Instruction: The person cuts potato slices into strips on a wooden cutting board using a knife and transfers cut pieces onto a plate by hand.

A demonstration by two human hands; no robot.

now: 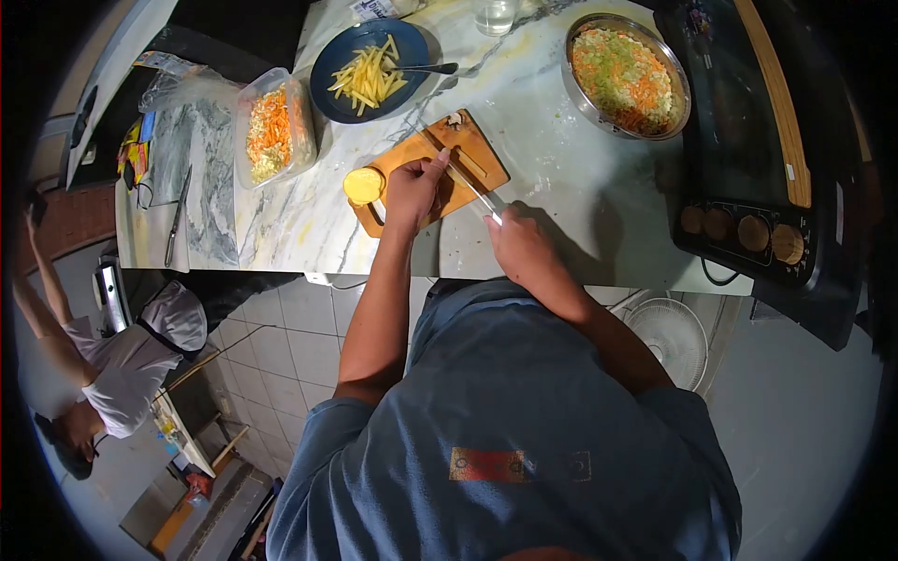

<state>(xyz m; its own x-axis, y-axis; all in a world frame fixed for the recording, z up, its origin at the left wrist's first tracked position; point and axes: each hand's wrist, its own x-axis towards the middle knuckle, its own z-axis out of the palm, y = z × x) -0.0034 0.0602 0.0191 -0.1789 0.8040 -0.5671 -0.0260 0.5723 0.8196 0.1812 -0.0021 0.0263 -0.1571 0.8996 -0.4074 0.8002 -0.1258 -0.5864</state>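
Closest to the person, just past the surface's front edge, the right hand was closed around the handle of a knife. The left hand bent over the wooden board, its thumb right by the blade; I couldn't tell whether it pinched anything. To my eye, cutting well there asked for curled fingertips and a straight, unhurried stroke. The yellow slices sat at the board's left end, beside its handle hole. Farther back, a plastic container and a blue plate crowded the left, while more room for moving lay rightward, short of the metal bowl.
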